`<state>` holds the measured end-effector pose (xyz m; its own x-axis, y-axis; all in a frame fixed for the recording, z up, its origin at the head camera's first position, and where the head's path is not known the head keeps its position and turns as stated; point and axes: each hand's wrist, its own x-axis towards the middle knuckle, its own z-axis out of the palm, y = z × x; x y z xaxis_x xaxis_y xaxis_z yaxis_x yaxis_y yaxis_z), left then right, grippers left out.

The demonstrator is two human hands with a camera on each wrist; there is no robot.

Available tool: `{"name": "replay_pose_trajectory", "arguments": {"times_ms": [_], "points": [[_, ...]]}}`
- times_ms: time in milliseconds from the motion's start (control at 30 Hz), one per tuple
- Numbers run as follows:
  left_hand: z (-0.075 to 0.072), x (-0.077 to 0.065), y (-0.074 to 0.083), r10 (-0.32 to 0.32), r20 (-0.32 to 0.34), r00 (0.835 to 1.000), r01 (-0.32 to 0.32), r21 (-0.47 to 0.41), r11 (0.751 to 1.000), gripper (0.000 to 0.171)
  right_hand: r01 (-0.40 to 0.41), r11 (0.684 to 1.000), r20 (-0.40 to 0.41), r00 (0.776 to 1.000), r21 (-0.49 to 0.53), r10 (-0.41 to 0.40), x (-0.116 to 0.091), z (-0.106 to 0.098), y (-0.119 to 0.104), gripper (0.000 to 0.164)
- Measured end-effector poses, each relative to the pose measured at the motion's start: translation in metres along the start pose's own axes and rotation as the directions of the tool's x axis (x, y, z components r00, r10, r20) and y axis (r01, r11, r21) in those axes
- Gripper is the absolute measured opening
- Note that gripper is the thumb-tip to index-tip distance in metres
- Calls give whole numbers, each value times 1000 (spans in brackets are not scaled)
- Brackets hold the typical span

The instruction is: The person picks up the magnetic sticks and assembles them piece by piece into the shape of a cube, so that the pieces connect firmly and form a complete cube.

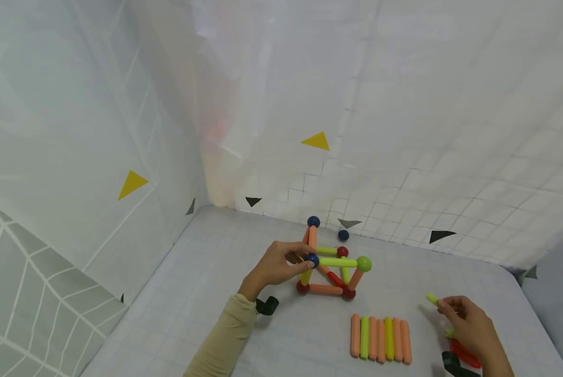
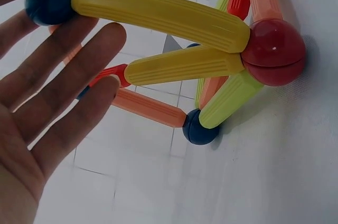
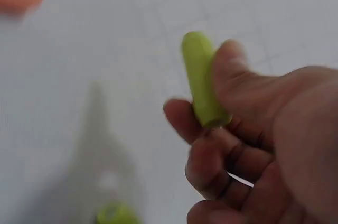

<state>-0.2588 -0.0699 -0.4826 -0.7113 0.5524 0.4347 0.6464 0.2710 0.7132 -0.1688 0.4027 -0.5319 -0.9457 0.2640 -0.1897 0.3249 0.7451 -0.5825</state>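
In the head view my left hand (image 1: 275, 263) pinches a blue ball (image 1: 312, 261) at an upper corner of a frame built of colored rods and balls. A curved yellow rod (image 2: 158, 15) runs from that ball to a red ball (image 2: 274, 50) in the left wrist view. On the same frame, a lime rod (image 1: 338, 262) leads to a green ball (image 1: 363, 263). My right hand (image 1: 472, 322) is raised above the surface at the right, with a short lime-green rod (image 3: 199, 78) between thumb and fingers. That rod is apart from the frame.
A row of several orange, lime and yellow rods (image 1: 380, 339) lies in front of the frame. Red pieces (image 1: 465, 355) lie partly hidden under my right hand. A loose dark blue ball (image 1: 343, 235) sits behind the frame, near the white back wall (image 1: 404, 131).
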Motion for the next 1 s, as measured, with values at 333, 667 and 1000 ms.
{"name": "replay_pose_trajectory", "arguments": {"times_ms": [333, 667, 1000], "points": [[-2, -1, -1, -21, 11, 1000, 22, -26, 999, 24, 250, 837, 376, 805, 486, -459, -31, 39, -108, 45], [-2, 1, -4, -2, 13, 1000, 2, -51, 999, 29, 206, 705, 188, 879, 678, -438, -51, 122, -181, 42], [-4, 1, -5, -14, -1, 1000, 14, -21, 1000, 27, 185, 670, 64, 942, 719, -329, -54, 141, -200, 35]]}}
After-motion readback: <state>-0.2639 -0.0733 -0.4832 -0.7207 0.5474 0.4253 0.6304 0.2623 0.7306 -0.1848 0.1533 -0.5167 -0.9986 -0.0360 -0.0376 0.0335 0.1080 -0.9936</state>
